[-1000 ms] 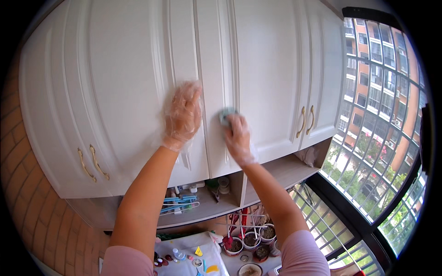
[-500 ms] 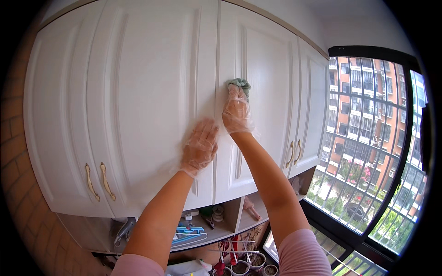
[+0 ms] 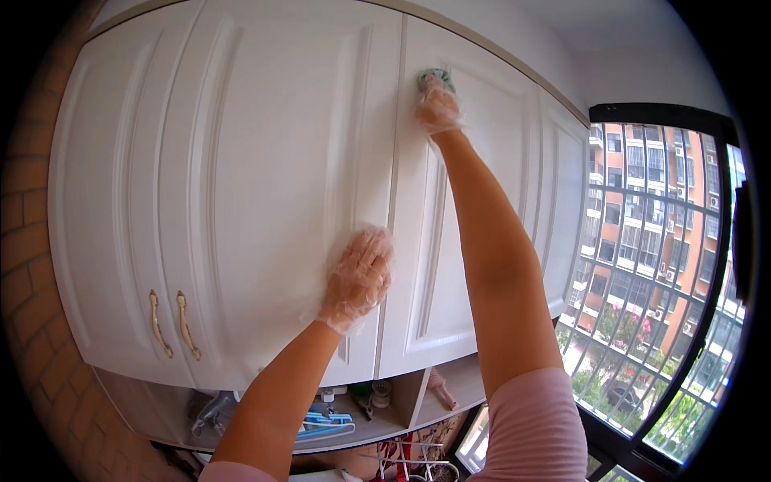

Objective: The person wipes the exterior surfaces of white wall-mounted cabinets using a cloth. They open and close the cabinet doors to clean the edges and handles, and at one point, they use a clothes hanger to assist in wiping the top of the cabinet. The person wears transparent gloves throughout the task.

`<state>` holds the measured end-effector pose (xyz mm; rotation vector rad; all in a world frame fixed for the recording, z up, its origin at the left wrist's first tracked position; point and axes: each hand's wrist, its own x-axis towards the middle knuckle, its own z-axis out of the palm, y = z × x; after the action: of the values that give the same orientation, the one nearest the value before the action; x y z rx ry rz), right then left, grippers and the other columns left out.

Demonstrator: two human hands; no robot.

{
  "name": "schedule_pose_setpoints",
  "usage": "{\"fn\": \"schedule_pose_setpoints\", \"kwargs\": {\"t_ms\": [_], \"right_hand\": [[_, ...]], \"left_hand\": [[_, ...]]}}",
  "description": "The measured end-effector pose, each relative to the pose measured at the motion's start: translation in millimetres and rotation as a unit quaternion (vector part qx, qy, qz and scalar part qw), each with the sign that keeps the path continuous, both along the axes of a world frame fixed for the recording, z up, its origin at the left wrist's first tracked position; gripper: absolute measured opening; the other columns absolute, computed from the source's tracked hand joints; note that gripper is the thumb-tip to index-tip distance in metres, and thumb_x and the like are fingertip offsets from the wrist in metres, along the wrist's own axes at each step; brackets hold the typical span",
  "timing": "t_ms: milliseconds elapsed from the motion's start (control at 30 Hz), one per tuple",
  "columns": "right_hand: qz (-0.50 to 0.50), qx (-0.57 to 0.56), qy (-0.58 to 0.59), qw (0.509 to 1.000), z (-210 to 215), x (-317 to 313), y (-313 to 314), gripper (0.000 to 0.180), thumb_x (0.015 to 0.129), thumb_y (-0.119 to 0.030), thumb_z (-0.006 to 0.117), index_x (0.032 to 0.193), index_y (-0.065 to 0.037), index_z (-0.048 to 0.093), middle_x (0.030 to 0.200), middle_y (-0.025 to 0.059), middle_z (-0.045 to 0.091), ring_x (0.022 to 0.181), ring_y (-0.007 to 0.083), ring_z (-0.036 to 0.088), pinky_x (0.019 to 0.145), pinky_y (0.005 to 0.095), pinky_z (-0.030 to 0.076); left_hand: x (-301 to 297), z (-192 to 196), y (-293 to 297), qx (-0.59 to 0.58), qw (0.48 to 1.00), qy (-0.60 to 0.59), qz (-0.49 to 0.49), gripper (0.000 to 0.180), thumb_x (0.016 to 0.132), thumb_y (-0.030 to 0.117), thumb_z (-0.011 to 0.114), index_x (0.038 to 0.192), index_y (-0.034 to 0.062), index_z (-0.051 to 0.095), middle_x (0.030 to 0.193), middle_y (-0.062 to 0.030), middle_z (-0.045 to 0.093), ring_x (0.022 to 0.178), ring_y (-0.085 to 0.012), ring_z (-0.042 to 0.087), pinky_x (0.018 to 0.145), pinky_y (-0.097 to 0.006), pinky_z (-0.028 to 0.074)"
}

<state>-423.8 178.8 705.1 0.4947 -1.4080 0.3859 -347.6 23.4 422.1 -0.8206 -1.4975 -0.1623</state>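
A: Status on our hands?

B: Right hand [image 3: 438, 104] is up high, arm fully stretched, fingers curled over a small green cloth [image 3: 434, 78] and pressing it flat on the white cabinet door [image 3: 482, 209], near the top left corner of that door's panel. Clear plastic glove on it.

A: Left?

B: Left hand [image 3: 358, 277] is lower, also gloved, fingers spread and palm flat against the neighbouring door [image 3: 273, 177], right by the seam between the two doors. Holding nothing, just braced on the panel.

A: So cloth is where exactly?

B: Pinned between our right fingers and the door face, just below the cabinet's top edge. Only its top shows above the fingertips.

A: Anything else in view?

B: Two brass handles [image 3: 170, 323] low on the left pair of doors, well apart from both hands. Open shelf [image 3: 385, 422] under the cabinets with small bottles and blue-handled bits; too cluttered to tell them apart. Brick wall [image 3: 28, 265] on the left. Barred window [image 3: 666, 281] on the right, apartment blocks outside. Our pink sleeves [image 3: 534, 430] at the bottom edge.

A: Doors shut?

B: All we see look shut, flush with each other.
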Motion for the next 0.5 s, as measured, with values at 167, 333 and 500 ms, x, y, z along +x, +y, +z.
{"fn": "schedule_pose_setpoints", "kwargs": {"t_ms": [167,333,500], "right_hand": [[-0.086,0.028,0.027,0.996,40.9,-12.4,-9.2,0.038,0.077,-0.014,0.049,0.114,-0.008,0.052,0.125,0.0184,0.050,0.122,0.0308,0.041,0.099,0.0369,0.036],[-0.094,0.036,0.042,0.994,75.4,-15.1,-4.3,0.047,0.080,-0.016,0.049,0.126,-0.013,0.046,0.128,0.0182,0.047,0.121,0.0309,0.042,0.099,0.0362,0.035],[-0.029,0.080,-0.053,0.995,0.2,30.0,23.7,0.040,0.084,-0.015,0.046,0.123,-0.011,0.051,0.129,0.0121,0.048,0.120,0.0295,0.043,0.102,0.0347,0.032]], "left_hand": [[-9.3,-3.5,1.5,0.001,1.000,0.005,-0.011,0.039,0.074,0.006,0.060,0.111,0.0000,0.052,0.126,-0.0172,0.046,0.121,-0.0352,0.041,0.103,-0.044,0.032],[0.7,0.3,4.2,0.002,1.000,-0.001,-0.021,0.038,0.073,0.006,0.059,0.110,0.0000,0.052,0.125,-0.0166,0.048,0.120,-0.0348,0.042,0.104,-0.044,0.031],[-5.5,4.6,4.3,0.000,0.999,0.005,-0.032,0.036,0.071,0.001,0.060,0.106,0.0033,0.054,0.122,-0.0157,0.050,0.119,-0.0341,0.043,0.104,-0.046,0.031]]}}
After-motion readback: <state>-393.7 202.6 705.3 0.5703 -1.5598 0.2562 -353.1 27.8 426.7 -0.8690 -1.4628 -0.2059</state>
